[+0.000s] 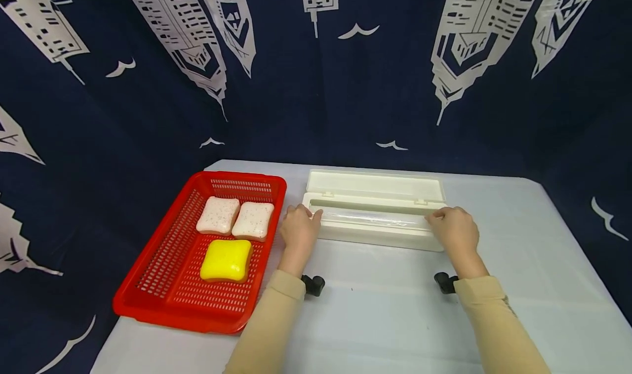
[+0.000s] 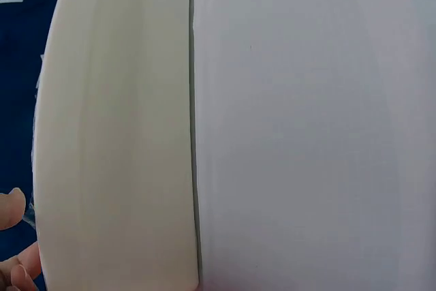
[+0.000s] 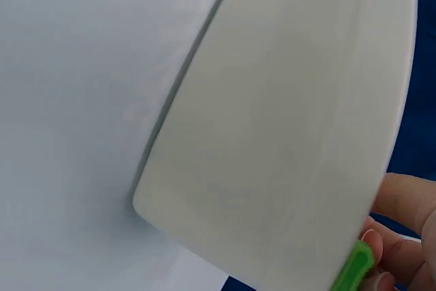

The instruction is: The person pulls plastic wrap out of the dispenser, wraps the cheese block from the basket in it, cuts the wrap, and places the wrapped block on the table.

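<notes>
A long cream cling film dispenser (image 1: pixel 380 238) lies on the table with its lid (image 1: pixel 375 184) folded back. Along its opening, a shiny clear roll of cling film (image 1: pixel 372 218) stretches between the two hands. At its left end, my left hand (image 1: pixel 300 230) holds the roll with thumb and fingers; in the left wrist view the box wall (image 2: pixel 122 127) hides most of that hand. My right hand (image 1: pixel 455 234) pinches the opposite end. Beside the right fingertips, a small green piece (image 3: pixel 354 267) shows past the box wall in the right wrist view.
To the left, a red plastic basket (image 1: pixel 163 313) holds two white speckled bread-slice shapes (image 1: pixel 218 215) and a yellow pillow-shaped piece (image 1: pixel 226 260). The white table (image 1: pixel 375 319) ends against a dark blue printed curtain (image 1: pixel 321 100) behind.
</notes>
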